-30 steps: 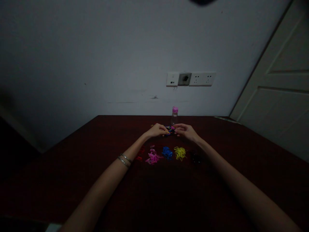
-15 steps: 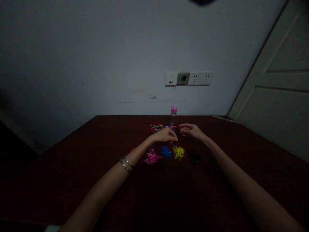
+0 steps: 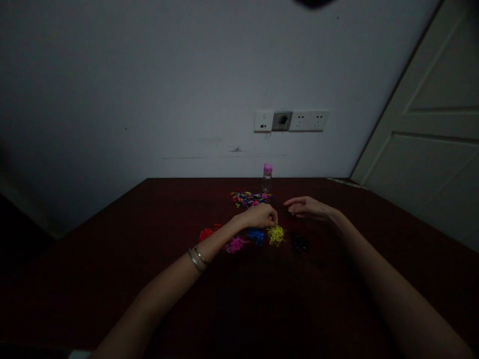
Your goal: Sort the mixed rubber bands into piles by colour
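Observation:
My left hand [image 3: 263,216] is at the far edge of a pile of yellow strips [image 3: 276,236], its fingers pinched on a yellow strip. To the right, my right hand [image 3: 305,208] hovers above the table with thumb and fingers close together; something small and dark seems to be between them, too dim to make out. Beyond my left hand lies a mixed heap of coloured strips [image 3: 247,198]. Nearer are piles of red [image 3: 205,234], pink [image 3: 235,244], blue [image 3: 256,236] and black strips [image 3: 299,243]. My left forearm partly covers the red and pink piles.
A clear bottle with a pink cap [image 3: 267,179] stands behind the mixed heap. The dark red table [image 3: 149,224] reaches back to a wall with sockets [image 3: 307,120]. At the right is a pale door [image 3: 430,149].
My left hand has moved nearer to the yellow pile with its strip. My right hand has drawn away from the mixed heap, to the right and a little nearer to me.

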`<state>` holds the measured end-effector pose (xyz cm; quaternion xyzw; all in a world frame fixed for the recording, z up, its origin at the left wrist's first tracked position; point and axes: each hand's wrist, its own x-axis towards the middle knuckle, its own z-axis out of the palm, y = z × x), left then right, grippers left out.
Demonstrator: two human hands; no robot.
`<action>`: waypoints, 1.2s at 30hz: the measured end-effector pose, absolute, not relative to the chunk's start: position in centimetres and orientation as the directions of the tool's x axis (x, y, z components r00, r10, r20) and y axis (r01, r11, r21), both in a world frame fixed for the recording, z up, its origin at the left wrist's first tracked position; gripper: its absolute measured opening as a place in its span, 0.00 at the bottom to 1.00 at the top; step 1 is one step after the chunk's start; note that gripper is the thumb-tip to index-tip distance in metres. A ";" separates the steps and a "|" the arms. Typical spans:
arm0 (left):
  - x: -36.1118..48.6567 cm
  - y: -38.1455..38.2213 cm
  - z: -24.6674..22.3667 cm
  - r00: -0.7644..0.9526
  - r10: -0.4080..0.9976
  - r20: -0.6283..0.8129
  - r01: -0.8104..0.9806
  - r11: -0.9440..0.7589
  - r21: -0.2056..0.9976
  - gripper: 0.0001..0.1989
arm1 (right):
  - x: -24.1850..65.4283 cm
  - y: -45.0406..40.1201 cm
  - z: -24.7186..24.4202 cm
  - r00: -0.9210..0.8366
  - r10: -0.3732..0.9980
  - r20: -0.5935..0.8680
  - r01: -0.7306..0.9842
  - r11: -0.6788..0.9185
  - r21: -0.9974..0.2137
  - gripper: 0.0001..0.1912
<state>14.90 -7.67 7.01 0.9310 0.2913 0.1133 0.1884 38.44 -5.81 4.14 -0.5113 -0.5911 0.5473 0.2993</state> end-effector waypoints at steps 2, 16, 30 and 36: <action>14.9 -7.7 7.0 0.815 0.570 0.105 0.484 -0.769 0.417 0.06 | 39.1 -6.5 4.5 -0.343 0.895 -0.283 0.318 -0.173 -0.932 0.19; 14.7 -6.8 6.9 0.833 0.549 0.072 0.440 -0.735 0.516 0.10 | 40.5 -7.0 4.6 -0.558 0.702 -0.442 0.422 -0.218 -0.880 0.24; 14.7 -6.8 6.8 0.853 0.517 0.070 0.420 -0.761 0.494 0.10 | 40.6 -7.2 4.3 -0.469 0.793 -0.389 0.339 -0.246 -0.908 0.27; 12.0 -4.1 8.2 0.785 0.611 0.103 0.504 -0.726 0.468 0.09 | 40.6 -6.0 3.1 -0.290 0.928 -0.235 0.244 -0.166 -0.956 0.18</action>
